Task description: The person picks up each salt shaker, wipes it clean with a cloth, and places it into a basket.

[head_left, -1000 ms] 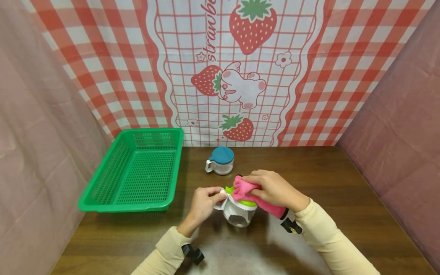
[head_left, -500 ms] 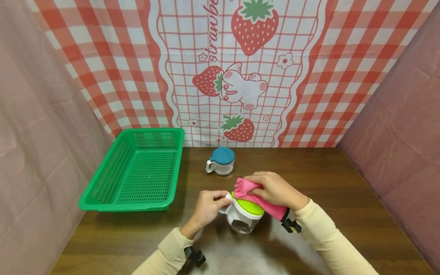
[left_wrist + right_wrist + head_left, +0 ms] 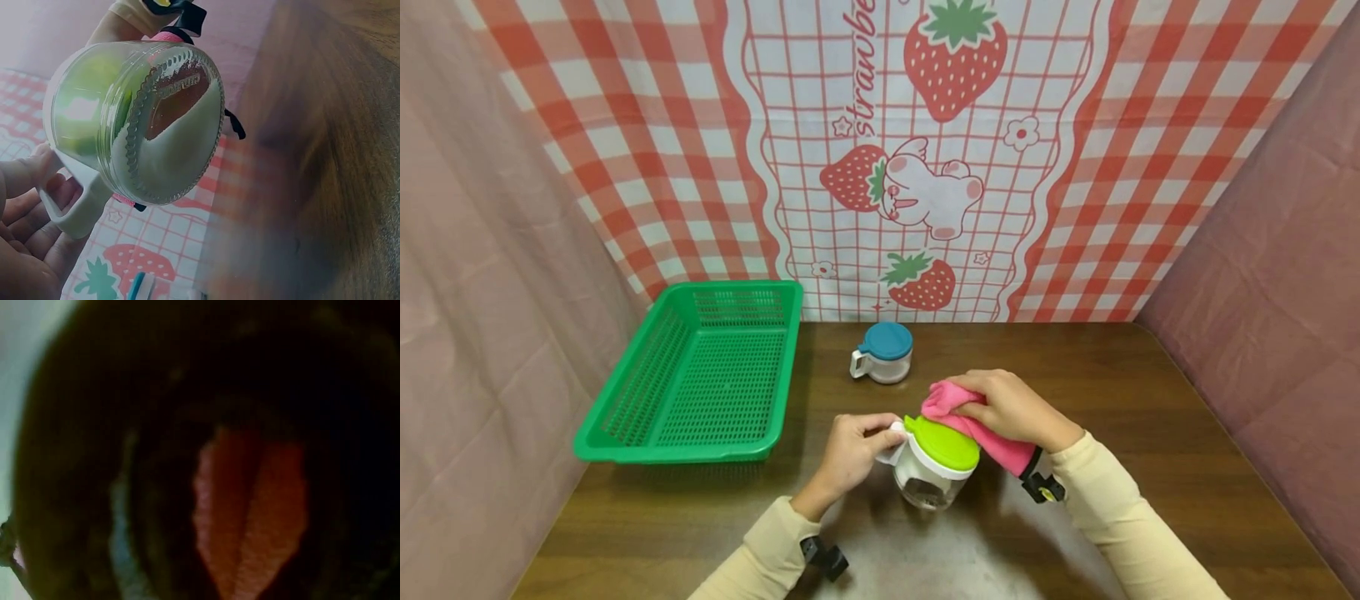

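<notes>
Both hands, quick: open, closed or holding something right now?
Left hand: holding the jar by its handle.
Right hand: holding the pink cloth.

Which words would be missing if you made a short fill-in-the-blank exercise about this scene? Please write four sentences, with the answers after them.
1. The left hand holds the near jar by its ____.
2. The colour of the cloth in the right hand is ____.
3. The near jar's lid is bright ____.
4. In the head view, the basket stands to the ____ of the far jar.

Missing words: handle; pink; green; left.
</notes>
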### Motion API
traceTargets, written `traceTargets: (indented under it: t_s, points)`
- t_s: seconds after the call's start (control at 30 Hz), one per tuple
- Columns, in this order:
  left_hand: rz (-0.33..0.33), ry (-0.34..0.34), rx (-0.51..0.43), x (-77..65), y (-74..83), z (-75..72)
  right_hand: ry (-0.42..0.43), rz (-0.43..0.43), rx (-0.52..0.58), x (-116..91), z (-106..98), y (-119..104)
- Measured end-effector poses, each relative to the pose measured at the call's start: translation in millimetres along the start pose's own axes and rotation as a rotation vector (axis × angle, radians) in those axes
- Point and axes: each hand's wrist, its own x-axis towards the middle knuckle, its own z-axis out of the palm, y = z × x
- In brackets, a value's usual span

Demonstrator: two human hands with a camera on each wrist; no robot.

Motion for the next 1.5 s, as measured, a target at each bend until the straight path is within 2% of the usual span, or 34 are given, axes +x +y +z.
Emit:
traceTargets:
  t_s: [0.3, 0.53, 0.8, 1.0, 1.17, 1.5]
  points:
    - [-0.109, 0.058, -0.049, 3.3, -1.4, -4.4, 0.041, 0.012, 0.051, -5, -2, 8]
    - [-0.143, 0.108, -0.043, 6.1, 0.4, -6.9, 0.035, 0.044, 0.133, -8, -5, 9]
    - [-0.198, 0.160, -0.041, 7.5, -1.6, -6.8, 0.060, 0.034, 0.151, -11, -6, 8]
    - [-0.248, 0.186, -0.050, 9.0, -1.6, -5.8, 0.081, 0.078, 0.184, -14, -5, 8]
    - [-0.296, 0.230, -0.096, 10.4, -1.6, -6.2, 0.111, 0.124, 0.208, -14, -3, 5]
    - [-0.328, 0.262, -0.163, 12.1, -3.4, -7.6, 0.117, 0.127, 0.234, -15, -3, -1]
